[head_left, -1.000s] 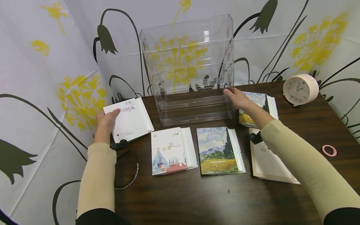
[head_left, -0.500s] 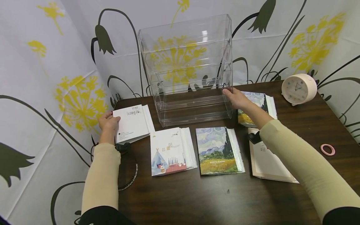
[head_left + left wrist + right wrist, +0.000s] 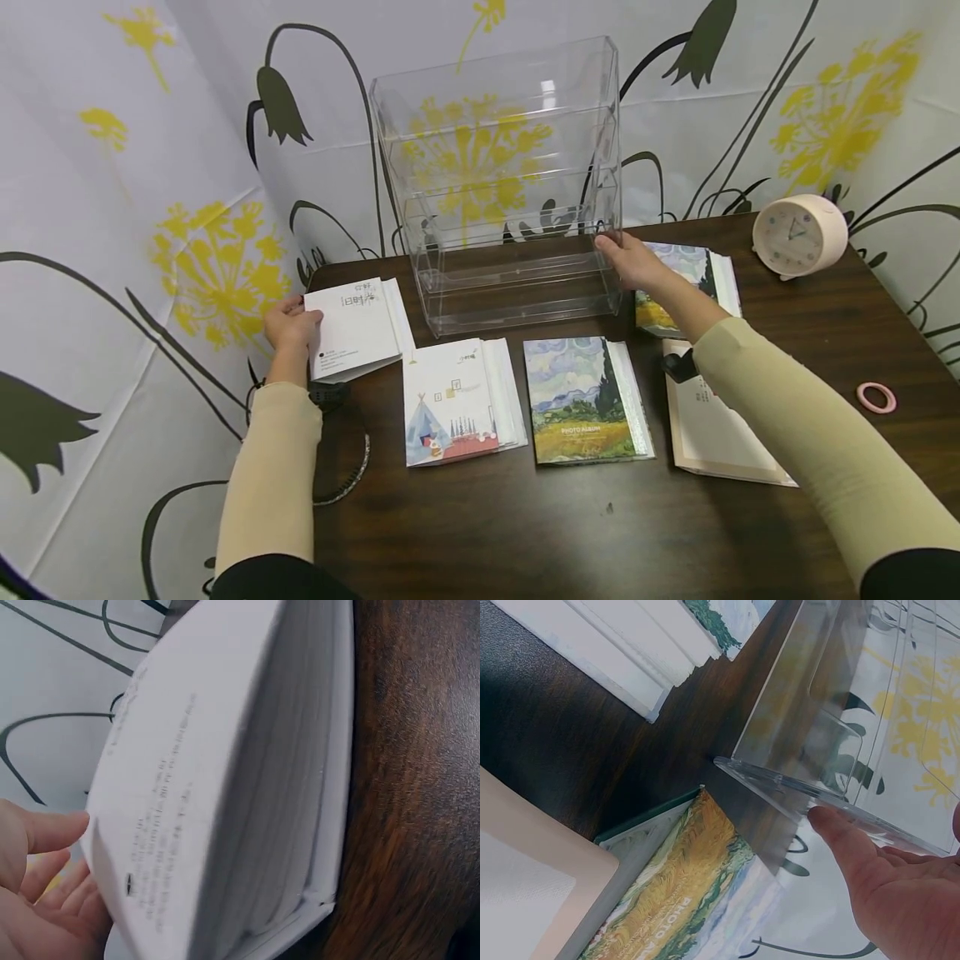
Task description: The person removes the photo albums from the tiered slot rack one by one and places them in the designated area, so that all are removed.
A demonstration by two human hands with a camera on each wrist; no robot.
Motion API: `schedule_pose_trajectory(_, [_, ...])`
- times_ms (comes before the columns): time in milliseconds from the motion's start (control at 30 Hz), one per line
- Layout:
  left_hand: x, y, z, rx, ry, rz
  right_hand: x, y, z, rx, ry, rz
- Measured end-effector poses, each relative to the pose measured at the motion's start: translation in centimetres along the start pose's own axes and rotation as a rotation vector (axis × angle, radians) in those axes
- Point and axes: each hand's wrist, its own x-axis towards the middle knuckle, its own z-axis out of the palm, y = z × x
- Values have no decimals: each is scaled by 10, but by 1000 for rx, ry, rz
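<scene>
My left hand [image 3: 291, 325] is at the left edge of a white photo album [image 3: 352, 325] lying on the table. In the left wrist view, the thumb touches the edge of the album's cover [image 3: 187, 742], and loosely bent fingers lie beside its spine. My right hand [image 3: 637, 265] holds the right side wall of a clear plastic rack [image 3: 517, 312], as the right wrist view also shows. Right of the white album lie a tent-picture album [image 3: 450, 408] and a landscape-cover photo album [image 3: 577, 400]. Another landscape album [image 3: 682, 262] lies partly behind the right hand.
A cream-edged album [image 3: 720, 442] lies partly under the right forearm. An alarm clock [image 3: 799, 237] stands at the back right of the dark wooden table [image 3: 555, 533], with a pink ring [image 3: 876, 398] nearer. A beaded headband [image 3: 352, 483] lies by the left forearm. Patterned cloth hangs behind.
The white album has shifted right and turned slightly straighter with the left hand, mostly in the first half second. The left thumb now reaches less far over the cover. The right hand stays put.
</scene>
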Motion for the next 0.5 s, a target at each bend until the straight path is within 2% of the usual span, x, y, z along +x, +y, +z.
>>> schedule_pose_trajectory(133, [-5,9,-5,96,26,99,0,1,1,1,2,0])
schedule_pose_trajectory(200, [-11,15,-5,169,37,192,0,1,0,-22,17,-15])
schedule_pose_trajectory(333, [-32,34,0,280,34,429,0,4,-2,-75,42,-39])
schedule_pose_trajectory(500, [-69,57,6,339,-71,727,-3,9,-4,-103,73,-60])
